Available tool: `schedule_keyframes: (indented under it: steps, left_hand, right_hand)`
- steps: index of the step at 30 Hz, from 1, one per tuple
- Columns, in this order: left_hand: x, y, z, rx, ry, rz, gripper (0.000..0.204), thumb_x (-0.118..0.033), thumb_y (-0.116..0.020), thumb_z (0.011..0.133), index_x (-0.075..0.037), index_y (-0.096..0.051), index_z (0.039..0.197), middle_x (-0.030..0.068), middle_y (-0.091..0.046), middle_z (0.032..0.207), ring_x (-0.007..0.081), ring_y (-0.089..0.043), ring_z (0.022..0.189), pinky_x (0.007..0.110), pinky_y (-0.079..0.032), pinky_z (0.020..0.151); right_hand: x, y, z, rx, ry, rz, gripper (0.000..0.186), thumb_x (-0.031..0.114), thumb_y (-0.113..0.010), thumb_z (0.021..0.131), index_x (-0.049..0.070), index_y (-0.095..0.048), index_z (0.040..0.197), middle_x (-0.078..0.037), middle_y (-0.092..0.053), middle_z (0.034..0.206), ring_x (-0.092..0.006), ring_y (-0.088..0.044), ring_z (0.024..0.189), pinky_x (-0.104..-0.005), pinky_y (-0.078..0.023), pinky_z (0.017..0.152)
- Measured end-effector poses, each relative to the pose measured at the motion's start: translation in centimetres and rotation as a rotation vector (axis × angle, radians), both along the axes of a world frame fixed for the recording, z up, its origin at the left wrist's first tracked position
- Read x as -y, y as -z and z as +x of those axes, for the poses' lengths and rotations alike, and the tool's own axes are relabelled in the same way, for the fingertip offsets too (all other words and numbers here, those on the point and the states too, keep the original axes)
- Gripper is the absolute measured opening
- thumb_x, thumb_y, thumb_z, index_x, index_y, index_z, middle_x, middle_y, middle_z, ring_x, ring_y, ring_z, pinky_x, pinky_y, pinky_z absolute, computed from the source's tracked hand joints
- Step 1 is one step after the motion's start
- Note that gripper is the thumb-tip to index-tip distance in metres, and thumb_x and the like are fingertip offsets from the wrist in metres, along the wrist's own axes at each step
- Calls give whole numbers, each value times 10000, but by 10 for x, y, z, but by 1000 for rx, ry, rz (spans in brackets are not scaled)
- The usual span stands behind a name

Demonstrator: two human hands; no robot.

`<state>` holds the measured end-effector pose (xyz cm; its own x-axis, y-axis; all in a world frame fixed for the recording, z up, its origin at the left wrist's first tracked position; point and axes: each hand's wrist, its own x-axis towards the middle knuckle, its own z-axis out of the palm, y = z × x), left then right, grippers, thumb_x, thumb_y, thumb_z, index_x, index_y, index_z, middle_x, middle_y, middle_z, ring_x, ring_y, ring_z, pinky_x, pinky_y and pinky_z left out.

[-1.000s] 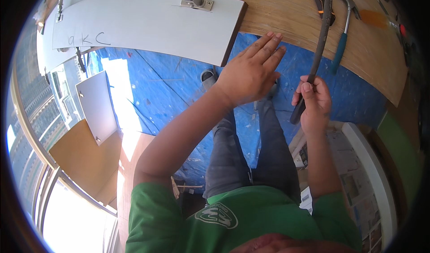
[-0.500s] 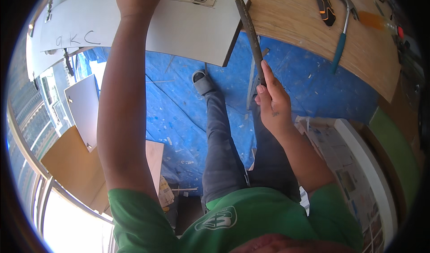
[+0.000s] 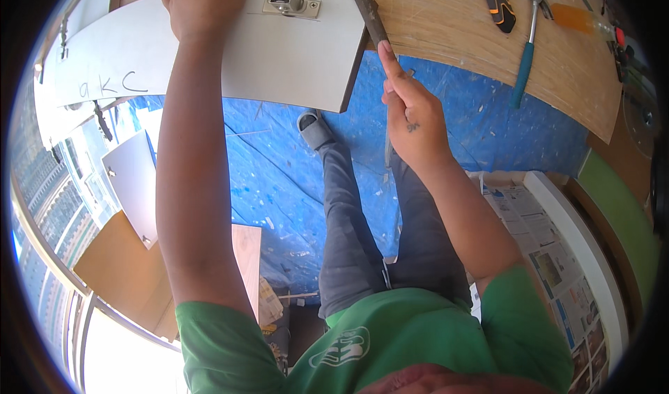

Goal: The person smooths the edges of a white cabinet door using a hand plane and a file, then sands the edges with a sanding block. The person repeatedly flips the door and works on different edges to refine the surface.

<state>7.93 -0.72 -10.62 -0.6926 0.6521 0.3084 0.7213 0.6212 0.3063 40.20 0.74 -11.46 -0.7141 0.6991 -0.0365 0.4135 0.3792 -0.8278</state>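
Observation:
A white panel (image 3: 293, 63) with a dark edge and hand-drawn pencil letters lies across the near side of the bench. A metal cabinet hinge (image 3: 289, 2) is fixed near its right end. My left hand (image 3: 203, 7) rests on the panel left of the hinge, with most of its fingers hidden or cut off by the top of the picture. In my right hand (image 3: 417, 118) is a long, narrow, dark file (image 3: 364, 7), gripped at its near end with the index finger stretched along it. The file slants up beside the panel's right edge, its far end out of view.
On the wooden bench (image 3: 446, 35) at right lie a black and orange cutter knife (image 3: 496, 3), a claw hammer (image 3: 527, 59) with a teal handle, and an orange bottle (image 3: 578, 19). Blue sheeting (image 3: 272, 164) covers the floor. Loose boards (image 3: 125, 254) lean at left; a newspaper-lined white frame (image 3: 578, 254) is at right.
My right hand has moved up and slightly left, pushing the file farther forward along the panel's right edge. My left hand stays on the panel and shows a little lower in view.

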Motion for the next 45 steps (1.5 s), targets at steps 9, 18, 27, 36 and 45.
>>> schedule_keyframes:
  steps: [9,18,27,36,45]
  left_hand:
    - [-1,-4,8,-6,-22,-41,485,-388,-654,1005,-81,-619,1379,187,-587,1461,367,-440,1456,471,-330,1219]
    - [-2,-4,8,-24,-15,-86,502,-402,-650,1005,-75,-613,1384,177,-599,1448,365,-449,1445,473,-327,1217]
    - [-3,-7,9,-37,-7,-101,513,-425,-634,1013,-85,-608,1395,167,-592,1461,352,-445,1451,467,-309,1230]
    - [-4,-10,14,-5,-20,-129,530,-435,-622,1022,-89,-589,1421,175,-576,1478,353,-423,1468,474,-301,1235]
    - [-4,-5,11,-28,-8,-104,537,-429,-636,1013,-90,-581,1426,195,-589,1451,368,-446,1444,479,-319,1223]
  right_hand:
    - [17,0,40,45,-52,-57,707,-72,-606,979,228,-458,1603,-142,-627,813,-291,-642,718,-384,-534,681]
    - [6,0,36,65,-21,-55,694,-51,-635,979,255,-489,1585,-137,-609,780,-291,-626,687,-372,-534,673]
    - [-18,0,-5,15,17,-64,692,-52,-635,974,266,-504,1575,-133,-618,785,-282,-631,679,-378,-534,656]
    - [-15,5,14,62,-24,-29,698,-48,-635,974,271,-496,1578,-141,-634,794,-314,-636,680,-394,-533,650]
    - [3,-3,39,41,-38,-23,675,-23,-638,982,271,-502,1574,-143,-634,799,-314,-629,668,-400,-532,652]
